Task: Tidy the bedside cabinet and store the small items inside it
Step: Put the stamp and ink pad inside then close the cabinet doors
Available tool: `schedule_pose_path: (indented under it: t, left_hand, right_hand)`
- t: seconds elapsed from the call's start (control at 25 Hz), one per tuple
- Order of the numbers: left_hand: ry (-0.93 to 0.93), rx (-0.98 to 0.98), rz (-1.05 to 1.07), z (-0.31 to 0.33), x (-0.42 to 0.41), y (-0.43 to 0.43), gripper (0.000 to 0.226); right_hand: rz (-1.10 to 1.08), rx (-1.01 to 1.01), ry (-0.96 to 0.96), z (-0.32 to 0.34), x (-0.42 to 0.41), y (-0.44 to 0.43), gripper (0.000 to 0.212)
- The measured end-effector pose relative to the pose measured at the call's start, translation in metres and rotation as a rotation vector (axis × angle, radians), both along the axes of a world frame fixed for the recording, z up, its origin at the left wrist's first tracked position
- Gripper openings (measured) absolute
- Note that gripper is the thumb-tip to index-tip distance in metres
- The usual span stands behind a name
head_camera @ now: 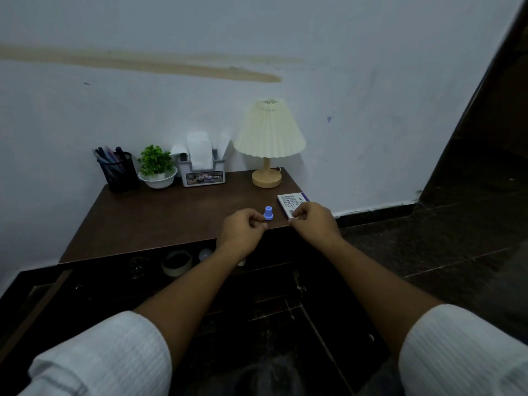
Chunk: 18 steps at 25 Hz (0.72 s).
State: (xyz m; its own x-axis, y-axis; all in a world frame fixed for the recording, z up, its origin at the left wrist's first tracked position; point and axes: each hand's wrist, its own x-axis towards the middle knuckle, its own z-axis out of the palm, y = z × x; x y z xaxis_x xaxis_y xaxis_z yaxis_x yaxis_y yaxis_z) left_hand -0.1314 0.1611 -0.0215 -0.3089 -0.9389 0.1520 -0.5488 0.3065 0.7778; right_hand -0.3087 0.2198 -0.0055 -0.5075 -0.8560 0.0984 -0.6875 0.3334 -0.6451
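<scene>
A dark wooden bedside cabinet stands against a pale wall. Along its far edge, from left to right, are a black mesh pen holder full of pens, a small green plant in a white bowl, a grey tissue box with white tissues sticking up, and a table lamp with a cream pleated shade and a round wooden base. Below the top, a drawer is pulled open; it is dark inside, with a roll of tape and a pale round thing that is too dim to name.

Near the front right of the top stands a little blue cap. The left hand is curled just left of it, fingers pinched together close to the cap. The right hand is curled too, its fingertips touching the near edge of a small white and purple box lying flat at the right corner. The cap sits between both hands.
</scene>
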Motion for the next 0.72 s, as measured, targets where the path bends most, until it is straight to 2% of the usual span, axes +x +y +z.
schedule_pose_path:
  t: [0.08, 0.16, 0.24, 0.32, 0.4, 0.52, 0.72]
  left_hand:
    - [0.0, -0.046, 0.031, -0.006, -0.01, -0.011, 0.014]
    - [-0.022, -0.116, 0.047, -0.014, -0.02, -0.024, 0.023]
    - [-0.085, -0.184, 0.086, -0.02, -0.028, -0.036, 0.038]
    - [-0.156, -0.209, 0.101, -0.022, -0.036, -0.046, 0.049]
    - [-0.204, -0.226, 0.096, -0.021, -0.042, -0.053, 0.045]
    - [-0.211, -0.209, 0.118, -0.019, -0.043, -0.059, 0.023]
    - [-0.169, -0.182, 0.101, -0.013, -0.029, -0.026, 0.018]
  right_hand:
    - [-0.02, 0.025, 0.177, -0.003, -0.012, -0.01, 0.028]
    - [-0.013, 0.102, 0.295, -0.01, -0.021, -0.022, 0.052]
    - [-0.024, 0.16, 0.361, -0.019, -0.026, -0.035, 0.073]
    - [-0.043, 0.203, 0.394, -0.026, -0.027, -0.046, 0.085]
    - [-0.066, 0.225, 0.427, -0.025, -0.025, -0.055, 0.089]
    - [-0.079, 0.2, 0.409, -0.02, -0.02, -0.06, 0.086]
    - [-0.018, 0.153, 0.383, -0.016, -0.002, -0.018, 0.084]
